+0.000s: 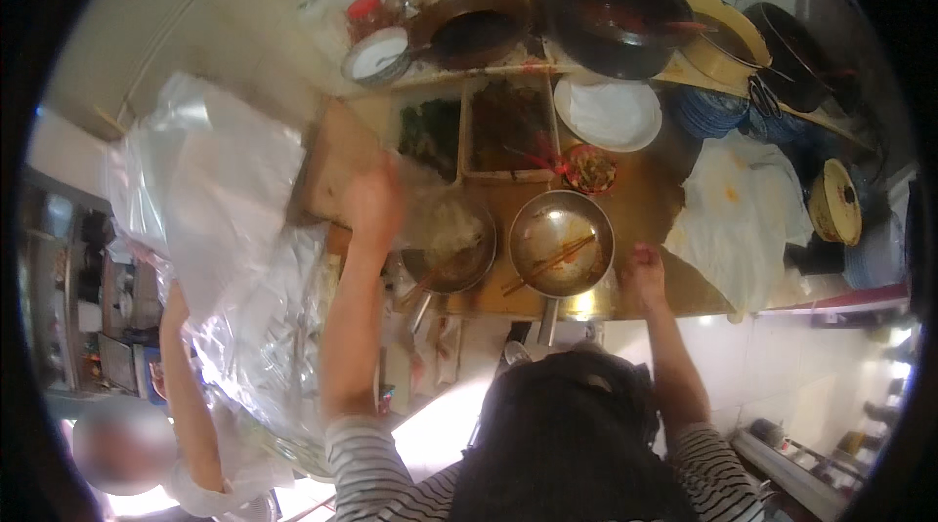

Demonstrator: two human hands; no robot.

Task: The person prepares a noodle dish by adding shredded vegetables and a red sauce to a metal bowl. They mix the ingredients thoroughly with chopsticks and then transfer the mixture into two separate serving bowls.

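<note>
Centrally, two bare hands at a brown worktop (640,192), w/ two pans btwn them. L hand (372,198): motion-blurred, raised at the far-L side of L pan (477,266); finger spread & grip can't be told. Just R of it, a pale translucent smear (422,209) reaches out over that pan; whether held, unclear. Pale food (451,232) lies in L pan, R of & a bit nearer the wearer than L hand.

R hand (645,274): fingers loosely curled, nr the worktop's front edge; whether it grips anything can't be told. R pan (559,217) is just L of it, apart from the fingers, w/ chopsticks (555,262) lying slantwise across the inside.

Beyond L hand, to its R: tray of greens (428,136), then tray w/ dark contents (508,126). Beyond R hand, to its L: small red-edged bowl (591,169), then white plate (644,134). R of R hand: stained white sheeting (735,214). L of L hand: clear plastic sheeting (230,200); below it, a co-worker's forearm (192,395).
</note>
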